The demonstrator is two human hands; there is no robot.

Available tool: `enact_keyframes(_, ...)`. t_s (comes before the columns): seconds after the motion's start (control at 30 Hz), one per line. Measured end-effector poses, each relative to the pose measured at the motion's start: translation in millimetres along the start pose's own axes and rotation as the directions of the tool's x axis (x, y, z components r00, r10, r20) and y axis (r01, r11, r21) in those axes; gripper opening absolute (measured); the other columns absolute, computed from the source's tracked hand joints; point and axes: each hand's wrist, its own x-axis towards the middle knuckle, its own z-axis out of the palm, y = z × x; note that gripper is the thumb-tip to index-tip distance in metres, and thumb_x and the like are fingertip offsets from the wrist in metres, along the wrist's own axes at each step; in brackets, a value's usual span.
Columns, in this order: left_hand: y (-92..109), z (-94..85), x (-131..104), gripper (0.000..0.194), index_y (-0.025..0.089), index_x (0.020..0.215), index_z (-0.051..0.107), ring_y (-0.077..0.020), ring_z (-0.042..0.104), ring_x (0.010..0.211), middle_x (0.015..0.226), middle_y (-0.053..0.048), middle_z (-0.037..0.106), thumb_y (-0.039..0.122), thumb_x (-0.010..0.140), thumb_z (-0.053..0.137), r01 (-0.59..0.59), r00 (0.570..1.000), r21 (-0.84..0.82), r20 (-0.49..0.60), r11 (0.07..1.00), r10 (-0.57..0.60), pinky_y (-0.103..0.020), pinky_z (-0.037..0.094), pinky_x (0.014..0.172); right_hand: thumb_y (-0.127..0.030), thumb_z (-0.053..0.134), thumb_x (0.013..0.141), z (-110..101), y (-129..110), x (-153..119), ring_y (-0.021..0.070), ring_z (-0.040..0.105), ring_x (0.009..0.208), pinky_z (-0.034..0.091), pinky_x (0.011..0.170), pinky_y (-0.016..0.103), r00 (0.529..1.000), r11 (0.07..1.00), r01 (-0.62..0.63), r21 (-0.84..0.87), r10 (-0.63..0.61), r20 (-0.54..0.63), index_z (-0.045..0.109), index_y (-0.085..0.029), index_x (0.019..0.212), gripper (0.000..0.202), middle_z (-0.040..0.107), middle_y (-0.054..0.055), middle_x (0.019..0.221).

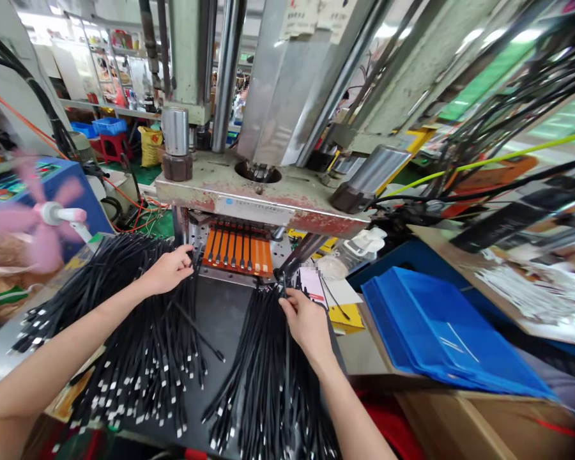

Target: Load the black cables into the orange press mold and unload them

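An orange slotted fixture point(246, 249) sits in the press, with several black cables laid side by side in its left and middle slots. My left hand point(170, 271) is closed in a pinch just left of the fixture, over a large heap of black cables point(138, 345). What its fingertips hold is too small to make out. Over at the right, my right hand point(306, 319) pinches a black cable point(287, 338) near its upper end. That cable hangs along a second bundle of black cables point(259, 370), whose metal plug ends point toward me.
The press's heavy plate point(263, 198) hangs above the fixture, between steel posts. A pink fan point(50, 214) spins at the left. Blue plastic trays point(441, 332) stand at the right, near a clear plastic bag point(359, 249). A dark work surface point(220, 306) shows between the cable bundles.
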Motion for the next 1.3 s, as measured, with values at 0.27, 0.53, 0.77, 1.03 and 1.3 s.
enact_keyframes(0.27,96,1.3,11,0.035,0.013,0.061,0.059,-0.007,0.044,0.052,0.055,0.003,0.049,0.032,0.089,0.051,-0.393,0.919,-0.08,-0.079,0.916,0.387,-0.018,0.034,0.051,-0.032,0.051,0.092,-24,-77,-10,0.0121,0.057,0.05,0.042,0.054,0.022,0.968,0.789,0.246,0.563,-0.231,-0.099,0.063,-0.019,0.091,0.018,0.059,-0.004,0.056)
enact_keyframes(0.53,159,5.6,33,0.017,0.013,0.077,0.064,-0.0072,0.056,0.048,0.061,0.002,0.06,0.024,0.085,0.054,-0.323,0.912,-0.456,0.084,0.829,0.402,-0.015,0.044,0.045,-0.029,0.053,0.092,-49,-100,2,0.0105,0.052,0.056,0.04,0.054,0.022,0.948,0.628,0.317,0.711,-0.221,-0.228,0.06,-0.019,0.09,0.013,0.059,-0.003,0.066)
enact_keyframes(0.77,167,7.9,57,0.019,0.013,0.067,0.059,-0.0083,0.057,0.047,0.053,0.003,0.056,0.024,0.083,0.057,-0.458,0.881,-0.299,-0.023,0.837,0.473,-0.017,0.043,0.046,-0.033,0.051,0.092,-37,-91,3,0.0111,0.045,0.056,0.035,0.055,0.023,0.959,0.675,0.279,0.684,-0.231,-0.163,0.057,-0.018,0.077,0.022,0.054,-0.003,0.065)
enact_keyframes(1.03,181,-12.1,83,0.019,0.017,0.083,0.066,-0.0153,0.061,0.074,0.075,-0.001,0.062,0.031,0.088,0.055,-0.668,0.731,-0.03,-0.212,0.743,0.649,-0.028,0.049,0.069,-0.035,0.057,0.084,10,-45,42,0.0111,0.04,0.052,0.032,0.053,0.023,0.97,0.833,0.233,0.501,-0.236,-0.059,0.056,-0.018,0.064,0.026,0.048,-0.004,0.056)
enact_keyframes(1.3,121,43.6,77,0.019,0.015,0.103,0.056,-0.0157,0.061,0.076,0.097,-0.007,0.063,0.025,0.087,0.056,-0.544,0.824,0.083,-0.136,0.835,0.55,-0.03,0.05,0.071,-0.031,0.057,0.078,12,-41,116,0.0126,0.052,0.056,0.039,0.056,0.021,0.984,0.881,0.159,0.445,-0.104,-0.145,0.062,-0.017,0.066,0.019,0.058,-0.002,0.057)
